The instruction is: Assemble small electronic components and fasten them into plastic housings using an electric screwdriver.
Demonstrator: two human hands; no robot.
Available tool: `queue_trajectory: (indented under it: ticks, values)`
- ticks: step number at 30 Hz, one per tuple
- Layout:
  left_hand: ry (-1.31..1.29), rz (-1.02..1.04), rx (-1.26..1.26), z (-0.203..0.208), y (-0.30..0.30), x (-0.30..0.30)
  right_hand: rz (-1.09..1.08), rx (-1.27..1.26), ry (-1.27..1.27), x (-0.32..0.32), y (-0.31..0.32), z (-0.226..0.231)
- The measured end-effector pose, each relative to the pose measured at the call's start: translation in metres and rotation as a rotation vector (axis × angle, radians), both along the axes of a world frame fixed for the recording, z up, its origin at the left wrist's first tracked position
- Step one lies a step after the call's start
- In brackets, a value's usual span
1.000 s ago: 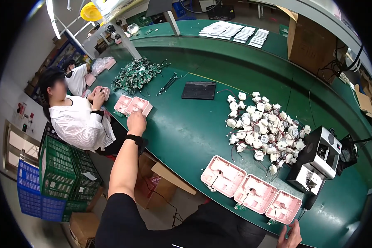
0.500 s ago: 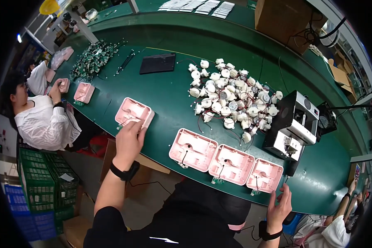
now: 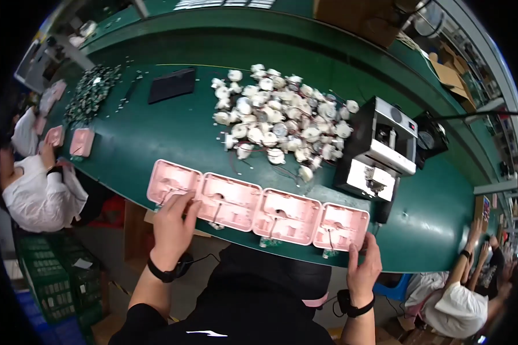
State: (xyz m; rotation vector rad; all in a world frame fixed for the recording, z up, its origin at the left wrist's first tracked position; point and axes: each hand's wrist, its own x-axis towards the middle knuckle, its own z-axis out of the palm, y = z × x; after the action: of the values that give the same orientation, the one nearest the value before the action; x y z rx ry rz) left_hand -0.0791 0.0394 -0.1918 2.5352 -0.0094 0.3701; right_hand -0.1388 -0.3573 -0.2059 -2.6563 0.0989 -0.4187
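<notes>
Several open pink plastic housings stand side by side along the near table edge, touching in a row. My left hand (image 3: 175,221) is closed on the leftmost housing (image 3: 161,181), gripping its near side with fingers curled over the rim. At the opposite end, my right hand (image 3: 365,267) has its thumb and fingers apart, resting against the near right corner of the rightmost housing (image 3: 351,215). Small green circuit boards (image 3: 270,242) hang on wires at the housings' near sides. Between the end housings sit two wider ones, including this middle housing (image 3: 288,215).
A heap of white round motor-like parts with wires (image 3: 282,115) lies behind the row. A black and silver machine (image 3: 380,155) stands at right, a dark flat tray (image 3: 172,85) and piled circuit boards (image 3: 92,92) at far left. A co-worker (image 3: 40,184) sits at left.
My left hand has slid its pink housing right, against the others in the row. My right hand now touches the end housing. The whole view has shifted.
</notes>
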Motion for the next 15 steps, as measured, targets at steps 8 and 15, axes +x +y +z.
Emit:
queue_trajectory:
  ticks: [8,15]
  values:
    - [0.062,0.018,-0.051,-0.009,-0.004,-0.002,-0.010,0.123,0.029,0.008,-0.002,0.001]
    - [0.068,-0.033,0.029,0.007,-0.016,0.002,-0.049,0.081,-0.006,0.001,-0.014,0.001]
